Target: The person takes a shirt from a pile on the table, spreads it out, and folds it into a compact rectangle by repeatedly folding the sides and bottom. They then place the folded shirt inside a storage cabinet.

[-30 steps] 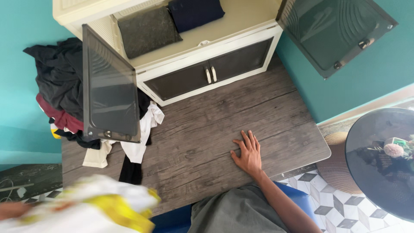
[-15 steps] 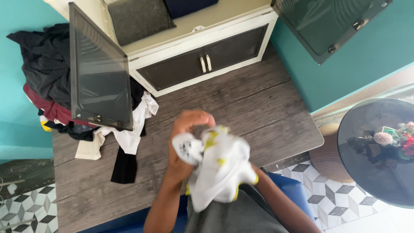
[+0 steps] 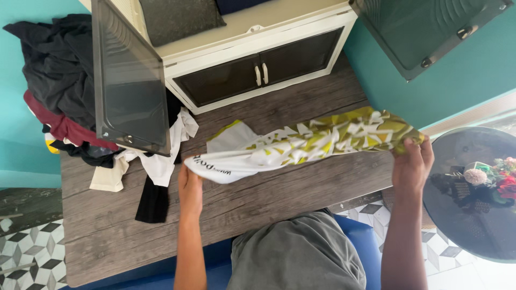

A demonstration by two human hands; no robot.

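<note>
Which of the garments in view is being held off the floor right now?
The white-and-yellow patterned shirt, stretched between left hand and right hand. The dark, maroon and white clothes lie heaped by the cabinet door.

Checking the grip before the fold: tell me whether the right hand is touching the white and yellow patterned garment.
Touching. The head view shows the right hand pinching the yellow end of the white and yellow patterned garment, its fingers wrapped over the cloth's edge.

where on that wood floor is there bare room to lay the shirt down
Bare wood floor lies between the cabinet and the lap, under the stretched shirt. The near-left boards by the tiles are free too. The clothes pile and open door crowd the left.
</note>
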